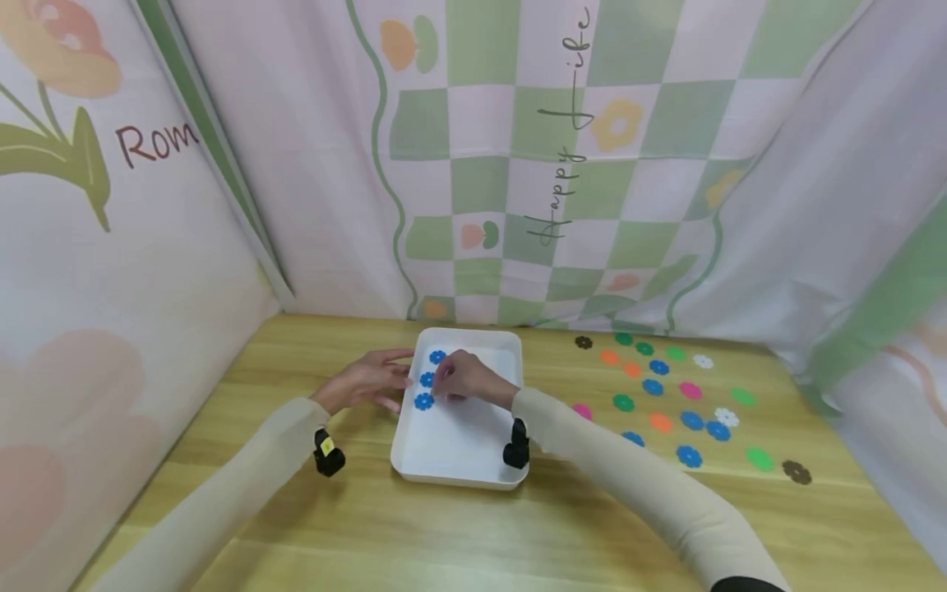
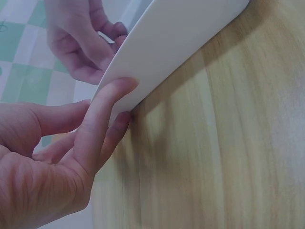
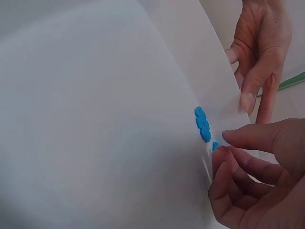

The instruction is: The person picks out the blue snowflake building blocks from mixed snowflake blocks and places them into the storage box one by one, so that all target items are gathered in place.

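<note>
nearest, at the right: a black band (image 1: 747,585) on a cream right sleeve (image 1: 651,485), with a cream left sleeve (image 1: 214,501) opposite, both reaching in over the wood-grain table (image 1: 333,534). just beyond, a shallow white tray (image 1: 466,452), long axis running near to far. inside, along the left wall, three blue flower pieces in a row on much the same axis: a nearest piece (image 1: 423,401), a middle piece (image 1: 427,379) and a far piece (image 1: 437,357). in from the right, the right hand (image 1: 469,376), fingers curled down, tips just beside the row; in the right wrist view, a sliver of blue at those tips, but cannot tell a pinch from a mere touch. key relation: nearest and middle pieces just left of the right fingertips, right hand the nearer, with the tray's wall between row and left hand (image 1: 367,380). outside that wall, left fingers released and extended, touching its outer side. well apart to the right, on the table, loose pieces (image 1: 689,456) in blue, orange, green, pink, white and brown. farthest, behind the table, a green-and-white checked curtain (image 1: 547,185).
</note>
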{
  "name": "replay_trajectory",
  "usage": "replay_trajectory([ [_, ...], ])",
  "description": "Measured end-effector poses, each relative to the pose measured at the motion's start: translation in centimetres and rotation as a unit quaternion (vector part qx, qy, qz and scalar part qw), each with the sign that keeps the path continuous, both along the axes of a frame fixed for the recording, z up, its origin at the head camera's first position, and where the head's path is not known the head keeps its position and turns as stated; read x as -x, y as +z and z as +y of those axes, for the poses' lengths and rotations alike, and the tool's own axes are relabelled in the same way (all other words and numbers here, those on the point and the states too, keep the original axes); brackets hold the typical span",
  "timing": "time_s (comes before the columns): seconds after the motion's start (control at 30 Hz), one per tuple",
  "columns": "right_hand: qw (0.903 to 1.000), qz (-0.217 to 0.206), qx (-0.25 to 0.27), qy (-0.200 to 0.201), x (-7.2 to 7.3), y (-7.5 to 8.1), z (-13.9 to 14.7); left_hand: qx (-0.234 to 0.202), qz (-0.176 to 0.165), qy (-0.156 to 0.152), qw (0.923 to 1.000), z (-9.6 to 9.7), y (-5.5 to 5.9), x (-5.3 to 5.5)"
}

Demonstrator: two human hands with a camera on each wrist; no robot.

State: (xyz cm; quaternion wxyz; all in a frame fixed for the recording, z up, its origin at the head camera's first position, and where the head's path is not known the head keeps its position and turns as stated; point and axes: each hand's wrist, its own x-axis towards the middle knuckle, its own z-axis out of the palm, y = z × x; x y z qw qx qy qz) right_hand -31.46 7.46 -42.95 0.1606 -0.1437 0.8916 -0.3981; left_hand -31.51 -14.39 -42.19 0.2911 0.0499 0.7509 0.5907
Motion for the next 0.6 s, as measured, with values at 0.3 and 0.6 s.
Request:
replay_trajectory([
  [0.3, 0.9988, 0.039, 0.020, 0.019, 1.0, 1.9, 3.3, -0.006, 0.002, -0.001, 1.0000, -0.2, 0.0, -0.1],
  [0.6, 0.9932, 0.085, 0.076, 0.022, 2.2, 2.4, 9.7, -0.007, 0.008, 0.000, 0.9999, -0.2, 0.0, 0.0],
])
